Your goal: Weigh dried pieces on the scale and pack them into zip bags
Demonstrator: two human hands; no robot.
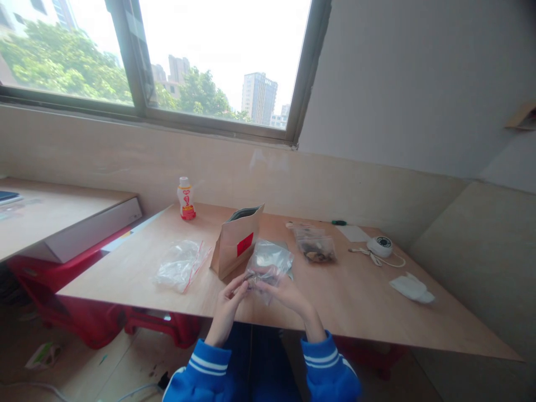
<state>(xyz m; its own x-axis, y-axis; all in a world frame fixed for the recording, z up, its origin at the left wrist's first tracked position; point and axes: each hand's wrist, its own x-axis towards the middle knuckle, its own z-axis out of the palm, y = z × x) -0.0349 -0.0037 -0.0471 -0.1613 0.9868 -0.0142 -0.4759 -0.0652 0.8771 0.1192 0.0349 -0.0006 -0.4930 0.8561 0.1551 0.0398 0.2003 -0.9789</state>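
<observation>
My left hand (pixel 229 304) and my right hand (pixel 285 293) are raised at the near edge of a wooden table (pixel 355 301), both pinching the lower edge of a small clear plastic bag (pixel 270 261). Something dark sits in the bag near my fingertips. Right behind the bag stands an open brown paper pouch (pixel 235 241) with a red label. I wear blue sleeves with white stripes.
A pile of empty clear zip bags (pixel 180 265) lies to the left. Filled clear bags (pixel 315 244) with dark contents lie to the right. A small white bottle (pixel 186 198) stands at the back. A white round device with a cable (pixel 380 246) and a white cloth (pixel 412 288) are at right.
</observation>
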